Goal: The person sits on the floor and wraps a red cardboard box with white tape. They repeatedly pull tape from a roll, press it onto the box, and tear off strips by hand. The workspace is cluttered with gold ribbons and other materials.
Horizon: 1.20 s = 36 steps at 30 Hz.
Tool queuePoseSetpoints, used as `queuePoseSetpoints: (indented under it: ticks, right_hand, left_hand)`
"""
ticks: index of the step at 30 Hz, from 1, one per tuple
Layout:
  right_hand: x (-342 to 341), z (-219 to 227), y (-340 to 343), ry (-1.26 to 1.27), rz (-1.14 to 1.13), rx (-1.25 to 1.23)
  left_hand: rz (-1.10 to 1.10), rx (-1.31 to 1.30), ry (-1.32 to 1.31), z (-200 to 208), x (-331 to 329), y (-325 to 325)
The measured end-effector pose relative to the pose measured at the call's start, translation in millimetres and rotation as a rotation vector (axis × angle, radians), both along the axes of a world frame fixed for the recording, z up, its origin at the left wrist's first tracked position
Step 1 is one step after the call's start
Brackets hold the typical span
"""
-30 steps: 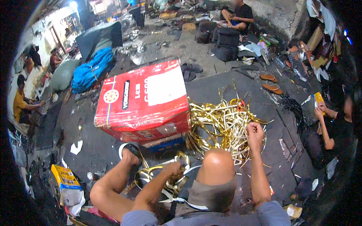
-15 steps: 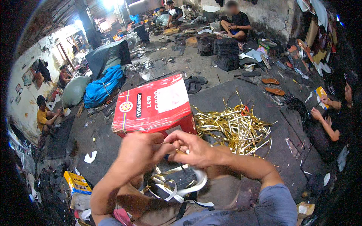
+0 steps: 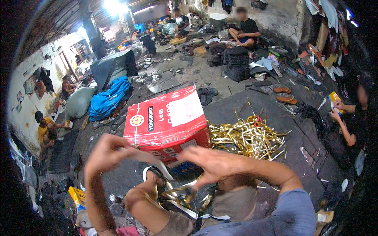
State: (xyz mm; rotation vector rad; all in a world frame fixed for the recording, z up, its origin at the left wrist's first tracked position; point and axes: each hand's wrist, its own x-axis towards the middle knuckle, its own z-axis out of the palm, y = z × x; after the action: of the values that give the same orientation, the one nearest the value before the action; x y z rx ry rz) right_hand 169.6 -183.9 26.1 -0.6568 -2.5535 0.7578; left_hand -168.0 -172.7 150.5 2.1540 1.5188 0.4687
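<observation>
Seeing glossy red on the carton (image 3: 165, 146) just beyond the left hand (image 3: 109, 153) and the right hand (image 3: 210, 163), broken by a white label (image 3: 186, 111), a black panel (image 3: 151, 119) lettered in white, and a yellow flower emblem (image 3: 136, 120) ringed in white. Finding gold mixed with white in the heap of strips (image 3: 246, 135) to the right of and beyond the right hand. Catching white on the strip (image 3: 147, 156) between both hands, gold and white in the loops (image 3: 185, 200) below the right. Noting vivid blue on the tarp (image 3: 108, 98) far beyond the left hand, orange-brown on the sandals (image 3: 286, 100) far beyond the right.
</observation>
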Motion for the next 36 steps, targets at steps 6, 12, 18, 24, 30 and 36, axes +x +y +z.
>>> queuePoseSetpoints:
  ticks: [6, 12, 18, 24, 30, 36]
  right_hand:
    - [-45.8, 28.0, 49.4, 0.409, -0.043, -0.949]
    - [15.6, 47.0, 107.7, 0.367, -0.195, -0.658]
    - [10.8, 51.1, 172.3, 0.011, -0.438, -0.328]
    - [-10.2, 24.2, 183.9, -0.247, -0.589, 0.236]
    - [1.0, 5.0, 169.3, -0.080, -0.857, 0.314]
    - [28.9, 5.4, 158.5, -0.025, -0.708, 0.325]
  left_hand:
    - [-0.108, -0.037, -0.189, -2.4, 59.0, 21.6]
    - [0.092, -0.024, -0.198, 5.0, -56.8, 90.7]
    - [0.317, 0.079, 0.524, -35.3, -73.6, 154.8]
    - [-0.094, 0.779, -0.072, -107.0, 77.9, 184.3]
    - [-0.087, 0.165, -0.680, -164.6, 163.8, 181.5]
    - [-0.108, 0.322, -0.610, -160.1, 169.6, 164.7]
